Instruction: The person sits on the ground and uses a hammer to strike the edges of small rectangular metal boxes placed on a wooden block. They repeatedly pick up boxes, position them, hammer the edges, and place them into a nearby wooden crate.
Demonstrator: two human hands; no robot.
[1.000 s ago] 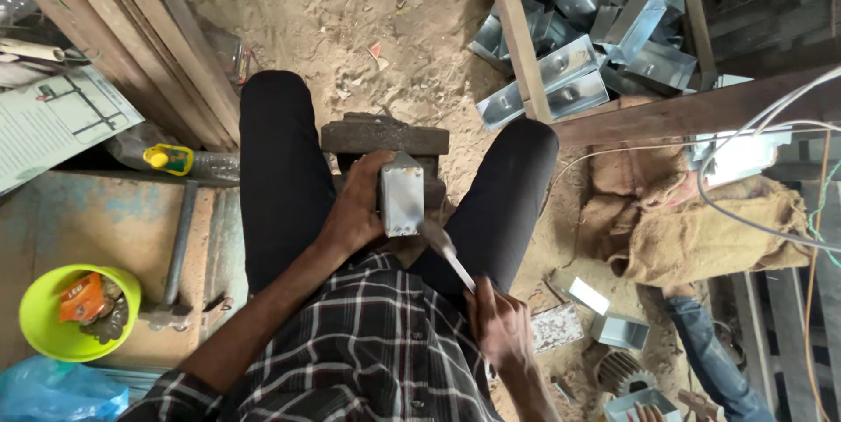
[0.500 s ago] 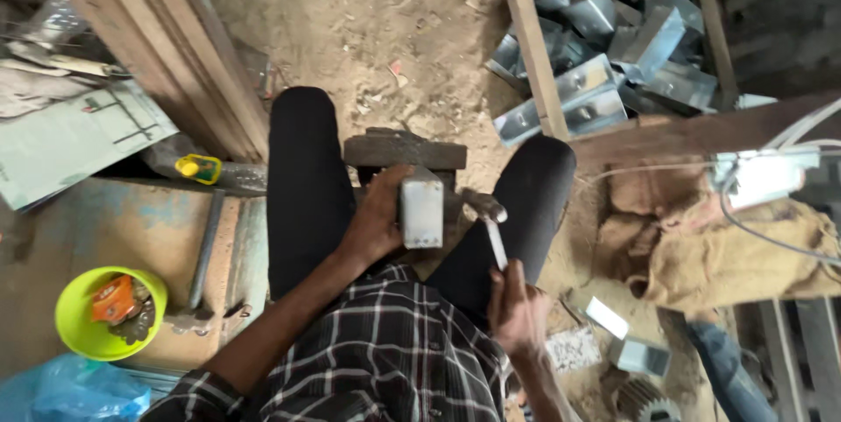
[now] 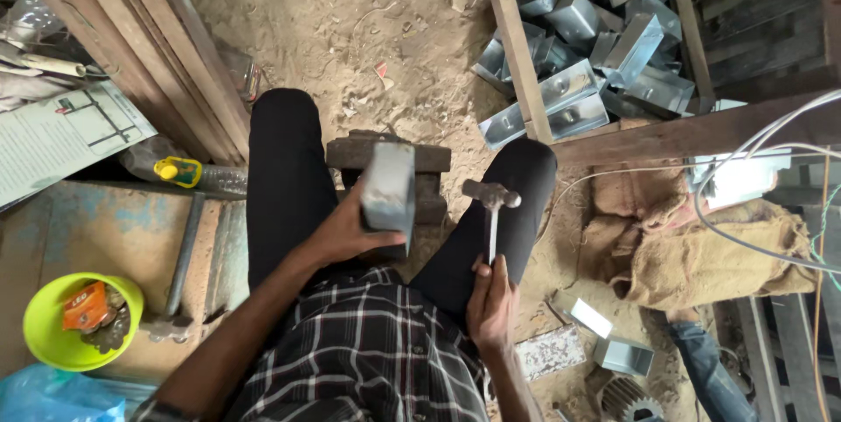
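I sit on the sandy ground with a dark iron block [image 3: 350,155] between my black-trousered knees. My left hand [image 3: 346,231] grips a small grey sheet-metal box [image 3: 388,185] and holds it tilted on the block. My right hand [image 3: 491,299] holds a hammer [image 3: 491,203] by its handle. The hammer head is raised just right of the box, not touching it.
A wooden frame [image 3: 519,54] at upper right holds several shiny metal boxes [image 3: 604,36]. More metal pieces [image 3: 613,347] lie at lower right beside burlap sacking [image 3: 701,251] and white cables. A yellow-green bowl [image 3: 79,321] sits lower left, with timber planks [image 3: 149,45] and a plastic bottle [image 3: 206,177] to the left.
My left hand has turned the metal box from flat-face-up onto its edge. The hammer has swung up from low at my lap to upright beside the box.
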